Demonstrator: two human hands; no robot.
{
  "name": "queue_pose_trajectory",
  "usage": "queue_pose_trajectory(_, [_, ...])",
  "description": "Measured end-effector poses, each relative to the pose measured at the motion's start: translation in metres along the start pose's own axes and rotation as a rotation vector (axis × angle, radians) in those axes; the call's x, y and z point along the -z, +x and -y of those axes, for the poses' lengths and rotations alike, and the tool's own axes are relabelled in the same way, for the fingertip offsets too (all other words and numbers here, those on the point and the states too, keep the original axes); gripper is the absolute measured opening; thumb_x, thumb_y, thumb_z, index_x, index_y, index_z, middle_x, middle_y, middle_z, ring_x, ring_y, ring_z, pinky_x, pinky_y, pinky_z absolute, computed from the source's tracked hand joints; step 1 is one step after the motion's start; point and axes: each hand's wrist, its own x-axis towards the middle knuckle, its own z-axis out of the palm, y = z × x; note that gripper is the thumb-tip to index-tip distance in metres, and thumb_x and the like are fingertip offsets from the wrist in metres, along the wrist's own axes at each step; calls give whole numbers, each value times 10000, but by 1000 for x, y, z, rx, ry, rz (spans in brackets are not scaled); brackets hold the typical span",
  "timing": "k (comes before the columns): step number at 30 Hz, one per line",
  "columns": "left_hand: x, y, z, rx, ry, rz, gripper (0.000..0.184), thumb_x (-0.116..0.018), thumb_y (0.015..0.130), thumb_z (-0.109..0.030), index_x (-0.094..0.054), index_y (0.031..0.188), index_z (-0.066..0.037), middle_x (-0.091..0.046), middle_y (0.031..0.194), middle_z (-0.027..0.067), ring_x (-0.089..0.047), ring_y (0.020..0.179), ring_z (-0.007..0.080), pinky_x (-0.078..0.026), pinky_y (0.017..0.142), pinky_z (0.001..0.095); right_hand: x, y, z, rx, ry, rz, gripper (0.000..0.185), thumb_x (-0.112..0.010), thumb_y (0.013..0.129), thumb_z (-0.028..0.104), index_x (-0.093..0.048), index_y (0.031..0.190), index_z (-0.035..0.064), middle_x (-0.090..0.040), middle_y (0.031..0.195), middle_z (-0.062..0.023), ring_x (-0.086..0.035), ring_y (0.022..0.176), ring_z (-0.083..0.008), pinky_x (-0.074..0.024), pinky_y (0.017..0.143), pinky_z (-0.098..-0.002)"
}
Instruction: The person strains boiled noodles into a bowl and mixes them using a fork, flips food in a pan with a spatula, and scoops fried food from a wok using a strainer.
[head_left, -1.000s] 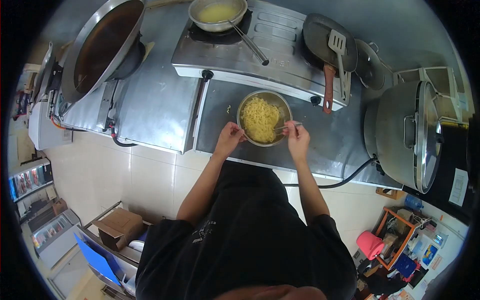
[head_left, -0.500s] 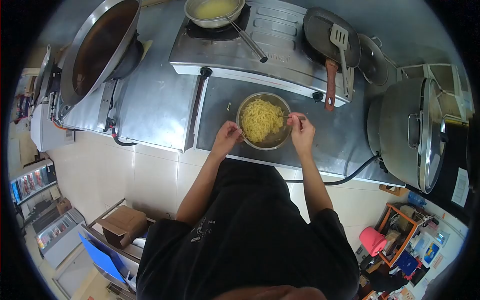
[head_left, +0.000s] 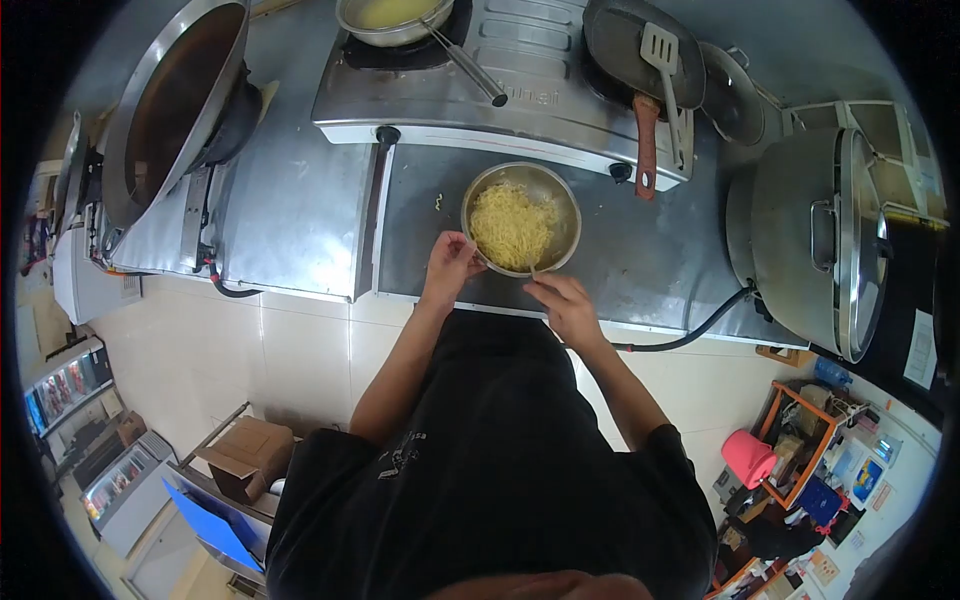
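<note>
A round metal bowl (head_left: 568, 232) with yellow noodles (head_left: 510, 225) in it stands on the grey metal counter, in front of the stove. My left hand (head_left: 453, 268) pinches the bowl's rim at its lower left. At the near rim my right hand (head_left: 566, 302) is closed on a thin metal utensil (head_left: 532, 267), whose far end reaches into the noodles; its tip is hidden among them. A small piece of noodle (head_left: 438, 202) lies on the counter left of the bowl.
Behind the bowl is a gas stove (head_left: 540, 115) bearing a pan of yellow liquid (head_left: 395, 35) and a dark pan (head_left: 640, 50) under a slotted spatula (head_left: 662, 48). A large wok (head_left: 120, 130) is at left, a big lidded pot (head_left: 790, 230) at right, with a black hose (head_left: 690, 335) along the counter's edge.
My right hand has moved from the bowl's right side to its near rim with the utensil. The noodles have shifted within the bowl. The whole view has shifted slightly.
</note>
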Motion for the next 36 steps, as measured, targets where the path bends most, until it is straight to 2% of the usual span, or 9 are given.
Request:
queue_pose_trajectory(1, [-2,1,1,-5,-5,-9,105,-538,967,-118,-467,1026,-69,-580,904,64,-623,796,152,-574,777,357,2,-8,-3,16,-7,41,466,-650,662,-13,-686,1101,138,-615,1167,-52,-580,1050,-287,-477,920,-398])
queue_pose_trajectory(7, [-4,-3,4,35,-69,-43,99,-528,969,-110,-460,1026,-67,-572,891,64,-624,799,166,-584,781,379,51,-32,14,74,2,164,423,-682,656,-11,-701,1056,125,-631,1130,-43,-598,999,-248,-494,865,-365])
queue_pose_trajectory(13, [-1,-2,3,52,-67,-14,97,-516,972,-100,-450,1038,-74,-536,925,42,-619,820,154,-591,793,387,87,-23,28,74,10,63,320,-660,732,-43,-712,1008,111,-671,1056,-71,-631,929,-254,-517,780,-347])
queue_pose_trajectory(16, [-1,-5,-6,33,-18,12,91,-508,974,-97,-449,1039,-76,-522,952,37,-602,824,142,-598,782,373,76,13,28,-39,119,-48,236,-645,789,-32,-716,973,97,-681,1022,-91,-646,876,-265,-520,779,-356])
queue_pose_trajectory(19, [1,-12,-8,32,28,27,80,-498,974,-89,-451,1037,-76,-506,951,32,-583,830,128,-605,757,355,17,45,8,-91,320,66,212,-608,829,-10,-702,990,90,-677,1017,-101,-657,902,-306,-533,770,-362])
queue_pose_trajectory(22, [8,-18,-8,27,79,53,72,-493,972,-77,-456,1033,-78,-497,933,27,-572,833,118,-610,732,343,-8,74,-2,-91,300,-52,223,-589,835,-15,-693,1001,90,-672,1023,-101,-657,918,-312,-537,773,-363])
queue_pose_trajectory(28, [12,-29,-1,-2,80,-3,79,-497,962,-55,-468,1032,-76,-492,926,24,-559,822,101,-619,694,318,13,74,-18,-95,52,-198,206,-584,822,-39,-683,974,59,-673,1008,-119,-670,882,-309,-547,751,-354])
queue_pose_trajectory(34, [5,-28,0,-27,82,-16,92,-494,963,-50,-463,1044,-77,-485,931,27,-573,854,105,-621,684,318,-9,43,12,-390,393,-196,102,-579,903,15,-671,944,1,-687,940,-123,-694,808,-198,-536,693,-285])
queue_pose_trajectory(36, [1,-29,-1,-16,79,18,96,-489,965,-49,-458,1051,-79,-484,933,29,-577,863,108,-620,690,324,-9,53,6,-433,467,-248,115,-574,935,55,-675,944,2,-690,893,-78,-671,794,-135,-524,708,-258])
